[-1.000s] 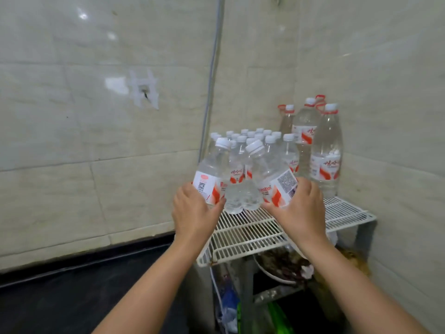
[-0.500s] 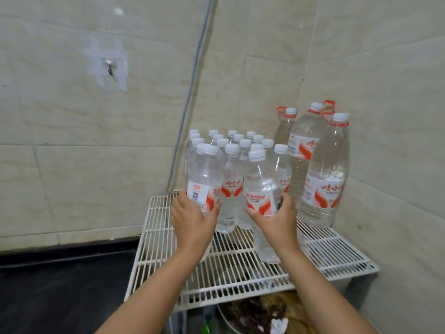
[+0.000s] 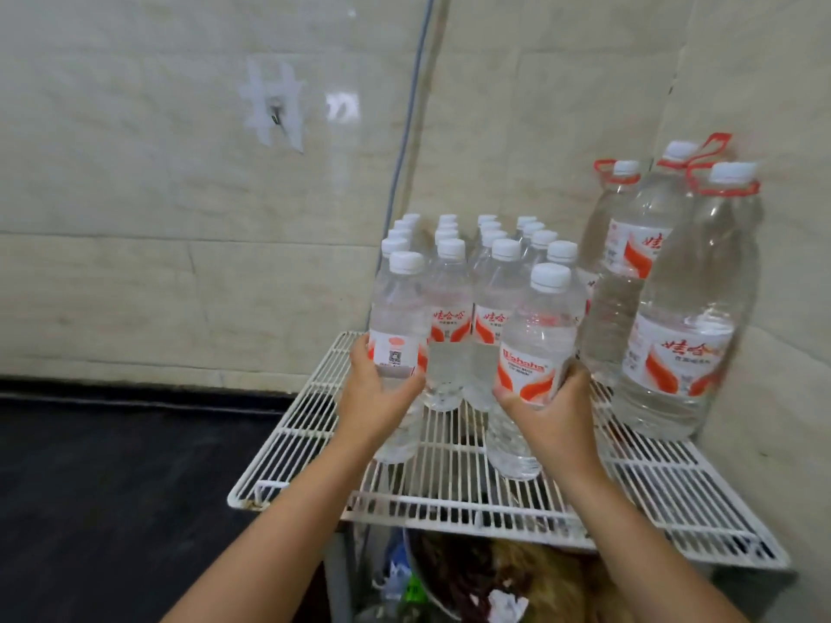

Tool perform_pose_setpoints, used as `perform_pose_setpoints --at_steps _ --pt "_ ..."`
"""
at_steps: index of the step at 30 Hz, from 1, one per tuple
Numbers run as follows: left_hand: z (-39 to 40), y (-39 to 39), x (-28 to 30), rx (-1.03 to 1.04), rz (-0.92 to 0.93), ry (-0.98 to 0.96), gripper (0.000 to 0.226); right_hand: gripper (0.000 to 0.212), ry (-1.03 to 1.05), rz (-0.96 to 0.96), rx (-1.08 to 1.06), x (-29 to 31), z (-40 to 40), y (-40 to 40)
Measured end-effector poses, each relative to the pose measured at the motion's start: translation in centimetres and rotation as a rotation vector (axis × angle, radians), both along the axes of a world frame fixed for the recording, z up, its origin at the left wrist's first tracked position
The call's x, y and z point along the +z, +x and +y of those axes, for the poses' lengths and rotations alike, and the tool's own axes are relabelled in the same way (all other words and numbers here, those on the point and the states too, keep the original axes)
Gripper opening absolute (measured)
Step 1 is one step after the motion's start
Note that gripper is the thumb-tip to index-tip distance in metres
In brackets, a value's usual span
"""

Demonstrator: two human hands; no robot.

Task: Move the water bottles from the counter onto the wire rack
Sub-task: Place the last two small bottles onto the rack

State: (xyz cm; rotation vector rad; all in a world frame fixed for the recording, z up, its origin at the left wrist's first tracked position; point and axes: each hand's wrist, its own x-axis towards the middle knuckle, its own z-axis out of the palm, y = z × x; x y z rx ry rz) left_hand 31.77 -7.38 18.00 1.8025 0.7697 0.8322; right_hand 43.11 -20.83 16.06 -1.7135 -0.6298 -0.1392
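Your left hand (image 3: 375,397) gripped one small bottle (image 3: 398,317), fingers curled round its label, and your right hand (image 3: 555,413) gripped a second bottle (image 3: 537,335) the same way. Both stood upright, long axis vertical, white caps up, bases at the wire rack (image 3: 652,496) in the lower centre of the frame; whether they rested on it could not be told. Behind them, mid-frame, stood a cluster (image 3: 483,281) of small bottles in four rows, about fifteen, all upright. At the right of the frame three big bottles (image 3: 683,317) with red handles stood upright on the rack against the tiled wall (image 3: 135,195).
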Motion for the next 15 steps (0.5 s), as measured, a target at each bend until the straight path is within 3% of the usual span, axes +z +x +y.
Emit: perform_pose_setpoints --at_steps 6,9,12,15 --pt "-2.0 -0.8 0.1 0.197 0.145 0.122 0.079 0.057 -0.044 -0.048 0.025 0.3 -0.7 0.2" --pt "-3.5 -0.6 0.2 0.341 0.104 0.122 0.077 0.071 -0.120 -0.109 -0.079 0.6 -0.7 -0.7" --pt "-4.1 -0.2 0.0 0.344 0.046 0.116 0.079 0.084 -0.186 -0.134 -0.136 1.0 -0.9 -1.6" --pt "-4.0 -0.3 -0.2 0.324 0.033 0.156 0.077 0.077 -0.211 -0.142 -0.062 1.2 -1.6 -1.4"
